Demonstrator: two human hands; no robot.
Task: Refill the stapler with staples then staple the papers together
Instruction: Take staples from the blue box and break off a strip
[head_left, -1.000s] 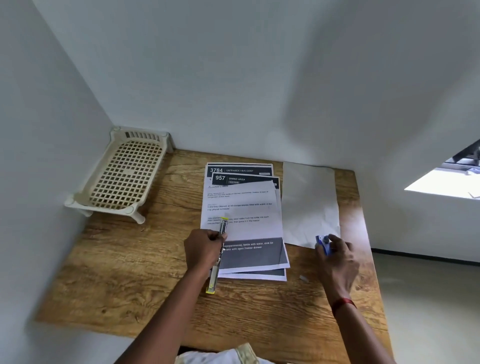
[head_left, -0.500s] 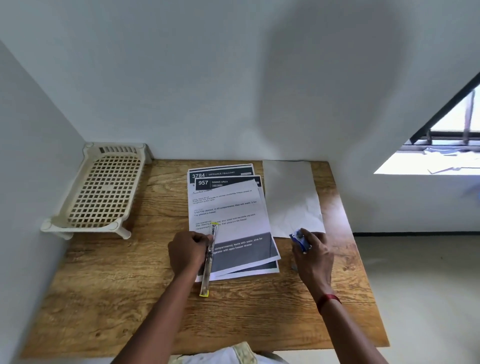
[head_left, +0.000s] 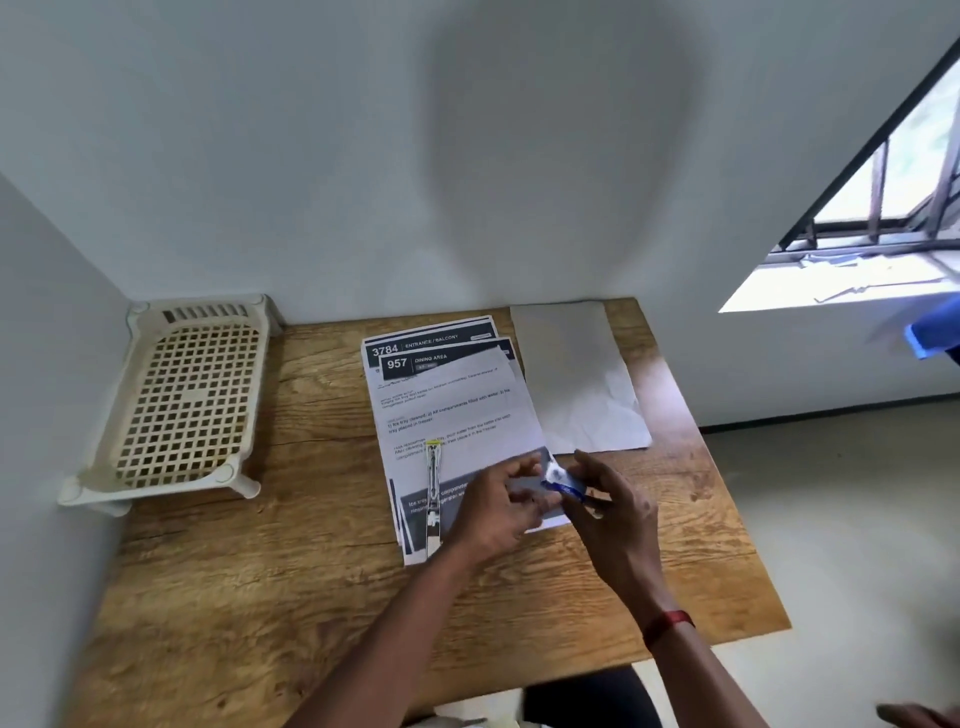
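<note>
Blue and white, the small staple box (head_left: 563, 482) sat pinched in the right hand (head_left: 613, 512), at about five o'clock on the printed papers (head_left: 457, 410). The left hand (head_left: 498, 512) had its fingertips at the box's near end, seemingly working it open; what lay inside could not be seen. I took this for the refill step, with staples yet to come out. The stapler (head_left: 432, 493) lay opened flat on the papers, at nine o'clock from both hands, free of either grip. Next would need a strip drawn out and laid into its channel. At ten o'clock on the worktop (head_left: 260, 597) the cream lattice tray (head_left: 187, 400) stood empty.
</note>
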